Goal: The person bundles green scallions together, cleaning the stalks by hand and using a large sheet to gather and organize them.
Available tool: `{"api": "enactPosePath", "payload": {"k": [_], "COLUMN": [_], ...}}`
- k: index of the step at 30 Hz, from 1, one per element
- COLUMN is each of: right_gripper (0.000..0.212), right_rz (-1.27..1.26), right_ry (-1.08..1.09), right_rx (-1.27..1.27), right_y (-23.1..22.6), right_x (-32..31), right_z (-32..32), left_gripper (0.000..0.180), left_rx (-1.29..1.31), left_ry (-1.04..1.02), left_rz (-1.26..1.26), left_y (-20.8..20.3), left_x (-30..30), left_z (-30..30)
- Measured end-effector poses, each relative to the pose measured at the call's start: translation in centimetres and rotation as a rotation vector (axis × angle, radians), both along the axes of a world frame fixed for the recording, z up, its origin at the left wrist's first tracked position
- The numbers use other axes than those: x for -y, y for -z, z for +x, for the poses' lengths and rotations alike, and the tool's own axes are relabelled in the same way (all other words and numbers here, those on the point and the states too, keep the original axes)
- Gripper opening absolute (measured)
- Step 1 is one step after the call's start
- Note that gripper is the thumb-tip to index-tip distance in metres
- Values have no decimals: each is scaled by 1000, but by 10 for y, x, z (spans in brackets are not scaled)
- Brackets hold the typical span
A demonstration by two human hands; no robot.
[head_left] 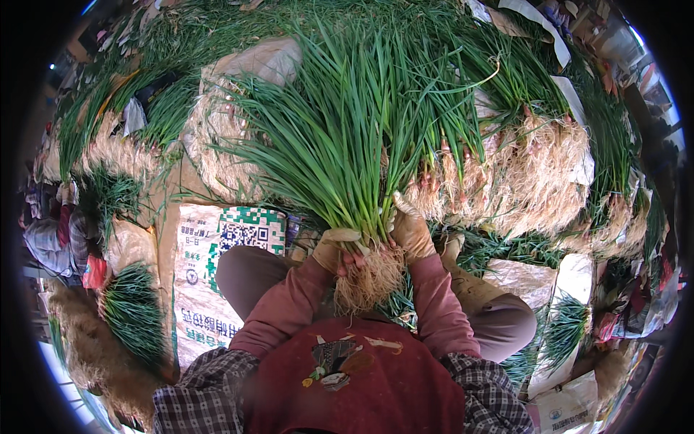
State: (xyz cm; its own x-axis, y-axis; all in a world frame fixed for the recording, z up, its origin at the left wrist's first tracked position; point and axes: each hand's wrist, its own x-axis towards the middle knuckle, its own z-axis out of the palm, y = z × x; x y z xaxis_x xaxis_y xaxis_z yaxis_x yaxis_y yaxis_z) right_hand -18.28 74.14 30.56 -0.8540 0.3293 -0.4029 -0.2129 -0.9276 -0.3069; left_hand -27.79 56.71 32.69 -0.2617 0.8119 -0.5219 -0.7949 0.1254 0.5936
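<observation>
In front of me is a thick bunch of spring onions (356,168), with long green leaves fanned outward and reddish bulbs and pale stringy roots toward my lap. My left hand (331,249), in a soiled light glove, is closed round the left side of the bunch just above the bulbs. On the other side my right hand (410,230), gloved alike, grips the stems with its thumb along them. The roots (370,278) hang between my wrists. Some of the fingers are hidden behind the stems.
Piles of rooted spring onions (538,163) lie beyond my hands, toward the right. A printed white sack (199,289) lies by my left knee. Trimmed bunches (135,312) rest at far left. A person (54,235) sits at the left edge.
</observation>
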Motion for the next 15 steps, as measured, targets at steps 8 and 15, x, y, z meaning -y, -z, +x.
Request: {"api": "enactPosePath", "payload": {"k": [8,15], "right_gripper": [36,22], "right_rz": [84,518], "right_ry": [234,-138], "right_rx": [-43,383], "right_y": [8,-37], "right_x": [10,-3], "right_z": [16,-16], "left_gripper": [34,35], "left_rx": [-72,-78], "left_ry": [37,89], "left_rz": [0,28], "left_y": [-24,16], "left_x": [-4,-5], "left_z": [3,2]}}
